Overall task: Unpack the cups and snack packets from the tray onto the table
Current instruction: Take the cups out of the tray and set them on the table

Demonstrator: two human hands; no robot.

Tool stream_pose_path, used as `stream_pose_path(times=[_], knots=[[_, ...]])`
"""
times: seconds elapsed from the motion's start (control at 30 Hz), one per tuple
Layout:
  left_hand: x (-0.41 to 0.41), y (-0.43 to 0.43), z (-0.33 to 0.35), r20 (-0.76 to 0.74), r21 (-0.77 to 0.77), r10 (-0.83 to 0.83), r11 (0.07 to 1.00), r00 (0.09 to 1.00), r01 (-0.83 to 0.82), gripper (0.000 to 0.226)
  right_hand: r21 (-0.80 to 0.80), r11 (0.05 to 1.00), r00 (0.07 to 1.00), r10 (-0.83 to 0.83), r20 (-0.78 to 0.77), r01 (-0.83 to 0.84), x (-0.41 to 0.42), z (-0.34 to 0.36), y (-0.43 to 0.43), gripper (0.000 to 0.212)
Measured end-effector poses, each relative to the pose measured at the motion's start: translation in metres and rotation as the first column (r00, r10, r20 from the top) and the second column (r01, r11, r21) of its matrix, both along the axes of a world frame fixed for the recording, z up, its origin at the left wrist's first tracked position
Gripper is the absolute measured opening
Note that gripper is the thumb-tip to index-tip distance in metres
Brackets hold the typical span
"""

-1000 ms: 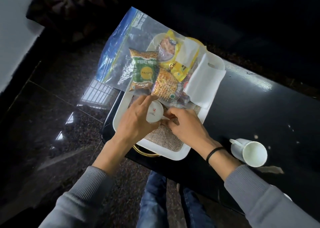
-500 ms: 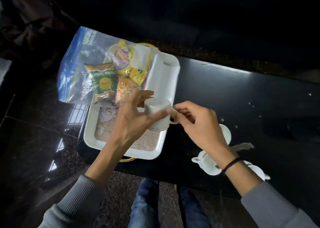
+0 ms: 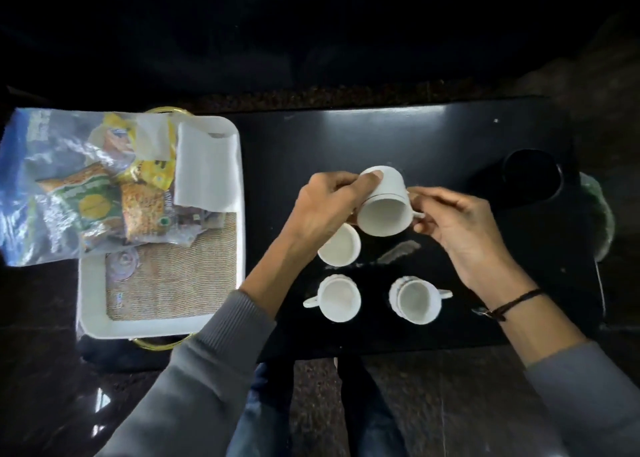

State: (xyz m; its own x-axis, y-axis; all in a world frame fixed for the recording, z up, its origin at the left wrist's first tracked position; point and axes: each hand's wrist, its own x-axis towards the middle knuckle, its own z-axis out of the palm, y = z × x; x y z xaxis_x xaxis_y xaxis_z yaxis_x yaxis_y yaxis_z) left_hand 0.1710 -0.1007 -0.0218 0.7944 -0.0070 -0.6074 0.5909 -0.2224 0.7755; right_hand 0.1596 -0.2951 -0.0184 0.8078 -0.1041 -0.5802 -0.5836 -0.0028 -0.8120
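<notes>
I hold a white cup (image 3: 382, 202) tilted above the black table (image 3: 450, 137), its mouth towards me. My left hand (image 3: 323, 203) grips its base and side; my right hand (image 3: 453, 224) pinches its handle. Three more white cups stand on the table below: one (image 3: 339, 245) just under my left hand, one (image 3: 337, 298) at the front left, one (image 3: 417, 299) at the front right. The white tray (image 3: 239, 165) sits at the table's left end. A clear plastic bag with several snack packets (image 3: 104, 193) lies across its far part.
A woven mat (image 3: 180, 276) lines the tray, with a clear lid-like piece (image 3: 121, 266) on it and a white paper sheet (image 3: 204, 172) at the far right. A round black cup-holder recess (image 3: 531, 176) is at the table's right. My knees are below the front edge.
Both hands lifted the white cup out of the tray and carried it right, over the table above the other cups. My view swung right with it.
</notes>
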Motion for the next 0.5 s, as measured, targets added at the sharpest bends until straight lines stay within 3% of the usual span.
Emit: stream_pose_path(times=[0.3, 0.43, 0.5], knots=[[0.017, -0.063, -0.023, -0.181, 0.045, -0.306, 0.947, 0.935, 0.319, 0.045, -0.099, 0.989, 0.921, -0.142, -0.363, 0.114, -0.005, -0.028, -0.062, 0.004], [0.019, -0.070, -0.028, -0.238, 0.136, -0.373, 0.901, 0.897, 0.411, 0.052, -0.080, 0.987, 0.867, -0.161, -0.472, 0.139, -0.007, -0.040, -0.066, 0.013], [0.019, -0.073, -0.030, -0.232, 0.196, -0.428, 0.859, 0.874, 0.473, 0.042, -0.073, 0.987, 0.847, -0.159, -0.508, 0.142, -0.007, -0.045, -0.067, 0.014]])
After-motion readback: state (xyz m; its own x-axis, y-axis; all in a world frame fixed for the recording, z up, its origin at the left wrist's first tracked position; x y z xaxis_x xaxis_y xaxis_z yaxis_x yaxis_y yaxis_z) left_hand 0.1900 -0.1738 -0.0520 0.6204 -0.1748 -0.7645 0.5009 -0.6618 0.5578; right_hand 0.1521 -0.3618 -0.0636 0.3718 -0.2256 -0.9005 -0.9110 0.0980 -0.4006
